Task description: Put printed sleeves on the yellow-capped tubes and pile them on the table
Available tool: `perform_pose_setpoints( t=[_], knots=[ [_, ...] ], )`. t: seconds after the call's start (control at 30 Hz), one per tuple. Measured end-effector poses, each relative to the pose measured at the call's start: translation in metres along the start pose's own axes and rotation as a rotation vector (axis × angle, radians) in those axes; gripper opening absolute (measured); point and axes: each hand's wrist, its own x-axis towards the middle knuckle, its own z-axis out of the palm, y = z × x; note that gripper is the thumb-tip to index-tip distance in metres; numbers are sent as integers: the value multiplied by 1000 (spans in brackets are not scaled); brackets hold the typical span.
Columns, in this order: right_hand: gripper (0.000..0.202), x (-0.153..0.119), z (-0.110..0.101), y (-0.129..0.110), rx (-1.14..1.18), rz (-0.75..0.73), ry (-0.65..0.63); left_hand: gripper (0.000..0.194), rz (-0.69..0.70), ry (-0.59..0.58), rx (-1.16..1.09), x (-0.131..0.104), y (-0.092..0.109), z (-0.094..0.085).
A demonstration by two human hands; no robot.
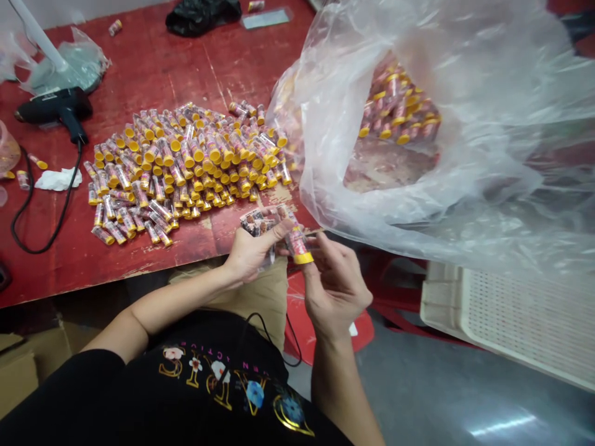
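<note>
Head cam, facing fwd & down, close over tbl (153,62)

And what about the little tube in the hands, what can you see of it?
The little tube is a slim, plastic-looking cylinder with a pinkish pattern; I can't tell whether that's printing or contents. A yellow cap covers the end nearer the person's body. It slants just off the edge of the red table. The left hand has its thumb against the upper part; the right hand is beside the cap, its touch unclear.
</note>
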Motion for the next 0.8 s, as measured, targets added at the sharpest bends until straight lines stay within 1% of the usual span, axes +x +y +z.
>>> perform_pose_setpoints(
  t=[0.1, 0.17, 0.23, 0.33, 0.47, 0.53, 0.6, 0.7, 0.73, 0.77, 0.8],
  knots=[
    [38, 6, 7, 5, -13, 43, 61, 76, 42, -45, 53, -2, -4, -4],
    [30, 10, 12, 6, -14, 36, 104, 79, 58, -62, 74, -2, -5, -6],
    [29, 14, 16, 6, 5, 26, 147, 81, 63, -70, 83, -1, -4, -8],
    [28, 17, 21, 5, 15, 38, 175, 81, 56, -73, 72, 1, -2, -9],
    [22, 20, 26, 12, 38, 98, 173, 80, 50, -20, 43, 10, 1, -8],
    [20, 29, 33, 24, 68, 152, 165, 73, 43, 37, 21, 20, 3, -8],
    [21, 47, 48, 40, 94, 212, 164, 57, 7, 114, -34, 31, 6, -11],
    [26, 91, 84, 67, 118, 239, 221, 31, -71, 249, -160, 46, 11, -16],
    [26, 109, 97, 76, 132, 224, 237, 27, -89, 286, -193, 49, 13, -17],
    [26, 127, 107, 86, 154, 203, 224, 28, -100, 311, -212, 51, 16, -19],
    [26, 147, 114, 96, 178, 181, 184, 29, -109, 330, -216, 51, 18, -20]
  ],
)
